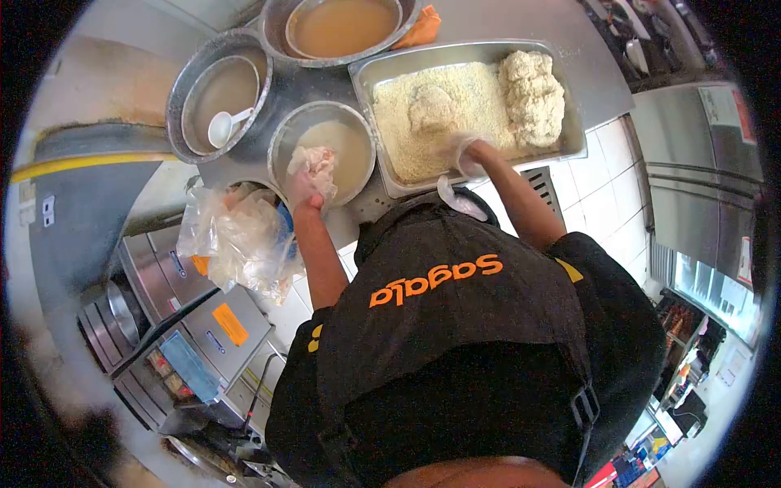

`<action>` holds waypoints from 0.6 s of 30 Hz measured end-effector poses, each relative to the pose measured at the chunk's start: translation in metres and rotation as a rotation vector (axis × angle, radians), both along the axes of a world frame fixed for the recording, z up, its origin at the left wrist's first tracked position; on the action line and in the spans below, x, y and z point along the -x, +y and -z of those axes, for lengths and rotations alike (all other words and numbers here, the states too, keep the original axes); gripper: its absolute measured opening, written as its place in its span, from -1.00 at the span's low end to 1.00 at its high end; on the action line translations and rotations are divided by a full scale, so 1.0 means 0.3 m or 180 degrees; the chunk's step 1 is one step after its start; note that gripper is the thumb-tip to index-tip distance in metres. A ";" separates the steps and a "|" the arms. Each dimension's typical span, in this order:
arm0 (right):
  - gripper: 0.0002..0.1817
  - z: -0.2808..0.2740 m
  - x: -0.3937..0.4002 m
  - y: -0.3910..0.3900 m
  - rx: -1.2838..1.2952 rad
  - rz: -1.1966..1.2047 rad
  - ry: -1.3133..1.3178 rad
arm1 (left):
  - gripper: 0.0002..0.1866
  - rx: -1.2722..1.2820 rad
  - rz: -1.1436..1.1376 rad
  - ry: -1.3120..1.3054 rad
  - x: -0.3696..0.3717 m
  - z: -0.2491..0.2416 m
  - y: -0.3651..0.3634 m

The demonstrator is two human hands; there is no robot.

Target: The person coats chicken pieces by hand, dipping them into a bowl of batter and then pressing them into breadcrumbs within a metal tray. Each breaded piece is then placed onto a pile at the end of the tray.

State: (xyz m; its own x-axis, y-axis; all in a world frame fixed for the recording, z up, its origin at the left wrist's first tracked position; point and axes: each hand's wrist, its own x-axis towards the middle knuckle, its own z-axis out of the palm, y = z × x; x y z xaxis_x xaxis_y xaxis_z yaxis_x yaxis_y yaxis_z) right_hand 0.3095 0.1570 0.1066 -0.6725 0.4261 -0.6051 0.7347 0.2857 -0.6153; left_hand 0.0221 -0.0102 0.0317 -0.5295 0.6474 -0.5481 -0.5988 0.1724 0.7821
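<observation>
My left hand [304, 185] grips a pale pink piece of raw chicken [317, 163] over a metal bowl of cloudy liquid [348, 193]. My right hand [462, 153], in a clear plastic glove, is low over the steel tray [364, 91] of pale flour breading [476, 81]. Motion smears its fingers. Just beyond them, a flour-coated piece [431, 110] lies in the breading. A heap of coated pieces [533, 102] fills the tray's right end.
A large bowl of brownish liquid [272, 37] stands at the back, beside an orange cloth [420, 28]. Another bowl [175, 110] at left holds a white scoop [224, 126]. Clear plastic bags [240, 232] sit left of my forearm. Steel drawers [224, 321] stand lower left.
</observation>
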 end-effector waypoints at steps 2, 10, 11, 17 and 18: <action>-0.52 0.071 0.050 -0.030 0.0182 0.0149 0.0329 | -0.62 0.0170 -0.0199 -0.0309 -0.082 -0.146 0.013; -0.66 0.289 0.310 0.095 -0.1742 0.0858 0.1309 | -0.60 0.0293 0.0118 0.0245 -0.050 -0.087 0.002; -0.65 0.336 0.326 0.105 -0.1594 0.0834 0.1305 | -0.60 0.0404 -0.0045 0.0210 -0.064 -0.101 0.007; -0.41 0.265 0.238 0.035 -0.0820 0.0257 0.1164 | -0.63 0.0170 -0.0089 -0.0036 0.013 0.076 -0.019; -0.37 0.281 0.205 0.034 -0.0850 -0.0052 0.1093 | -0.65 0.0316 0.0220 0.0738 0.029 0.098 -0.029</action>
